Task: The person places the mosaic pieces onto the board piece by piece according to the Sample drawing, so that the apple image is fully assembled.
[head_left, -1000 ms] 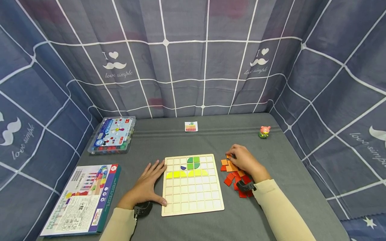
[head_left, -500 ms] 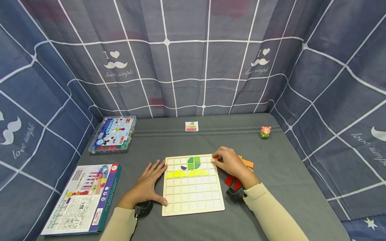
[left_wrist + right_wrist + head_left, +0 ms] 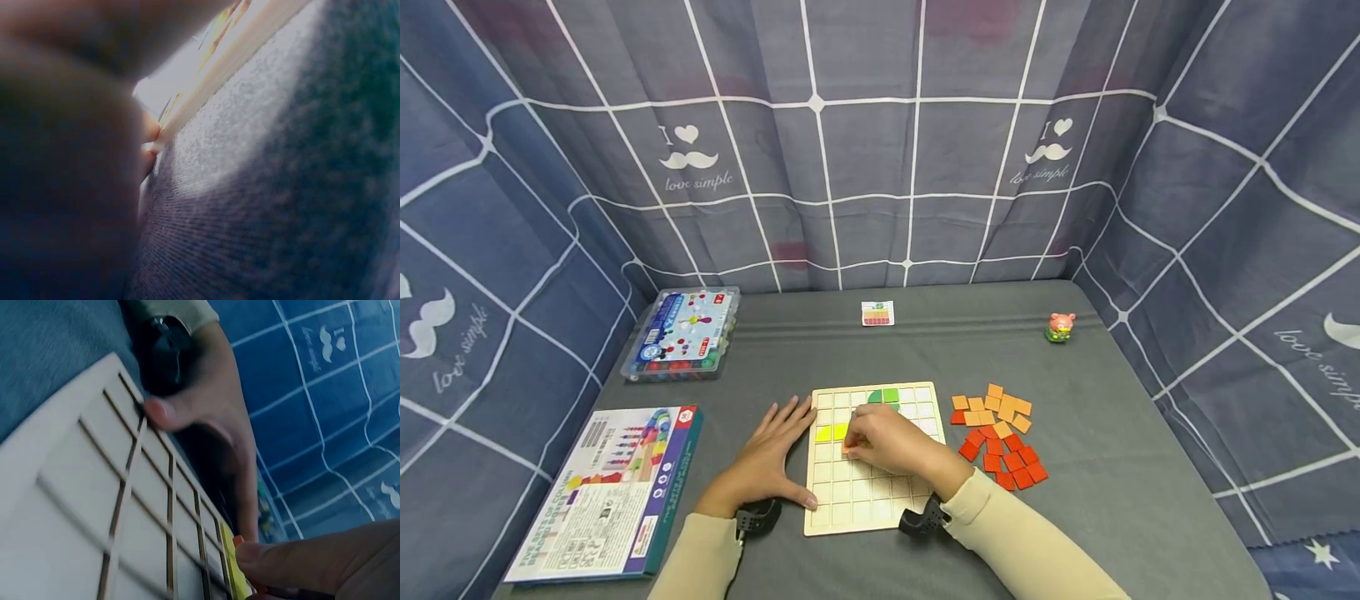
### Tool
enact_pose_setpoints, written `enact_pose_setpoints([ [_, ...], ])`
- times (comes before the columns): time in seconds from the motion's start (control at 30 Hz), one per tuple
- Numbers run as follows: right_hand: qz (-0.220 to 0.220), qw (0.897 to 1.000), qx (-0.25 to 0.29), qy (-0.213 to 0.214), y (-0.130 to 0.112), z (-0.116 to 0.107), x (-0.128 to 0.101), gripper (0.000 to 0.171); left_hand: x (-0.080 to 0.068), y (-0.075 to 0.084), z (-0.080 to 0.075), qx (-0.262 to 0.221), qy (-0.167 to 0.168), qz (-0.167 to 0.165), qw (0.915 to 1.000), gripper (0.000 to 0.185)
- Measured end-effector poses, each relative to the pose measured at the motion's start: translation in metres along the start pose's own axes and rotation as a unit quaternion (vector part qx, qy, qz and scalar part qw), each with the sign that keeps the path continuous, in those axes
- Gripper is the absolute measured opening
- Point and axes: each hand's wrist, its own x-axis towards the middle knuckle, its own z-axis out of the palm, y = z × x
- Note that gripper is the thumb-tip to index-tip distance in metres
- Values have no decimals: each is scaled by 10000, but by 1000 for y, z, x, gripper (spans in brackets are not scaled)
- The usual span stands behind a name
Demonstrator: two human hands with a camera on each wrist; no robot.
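Observation:
A wooden grid board lies on the grey table, with green tiles at its top and yellow tiles in a row below them. My left hand rests flat against the board's left edge, thumb at the lower corner. Over the left-middle of the board, my right hand pinches an orange tile and holds it low, just under the yellow row. The right wrist view shows that orange tile beside a yellow tile. Only blurred board edge shows in the left wrist view.
Loose orange tiles and red tiles lie right of the board. A small pattern card and a pig figurine sit at the back. A clear plastic case and a printed box lie on the left. Fabric walls surround the table.
My right hand has left the tile pile and crossed leftward over the board with an orange tile. The loose tiles are uncovered again. The left hand has stayed put.

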Motion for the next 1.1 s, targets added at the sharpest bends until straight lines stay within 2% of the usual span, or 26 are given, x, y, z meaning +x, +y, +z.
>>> enact_pose_setpoints([
  [0.3, 72, 9976, -628, -298, -22, 24, 25, 7, -1, 1, 0, -61, 40, 65, 10000, 145],
  [0.43, 89, 9952, -946, -247, -25, 31, 30, 6, 0, 1, 0, -34, 74, 145, 9999, 145],
  [0.67, 34, 9969, -787, -12, -23, 36, 31, 4, 0, -1, 0, -17, 58, 120, 9999, 145],
  [0.93, -147, 9978, -641, 92, -23, 25, 20, 11, -1, -1, 1, 74, 61, 182, 9998, 144],
  [1.1, 212, 9986, -332, 360, -4, 0, -2, 11, 0, 1, 1, 39, 56, 105, 9999, 145],
])
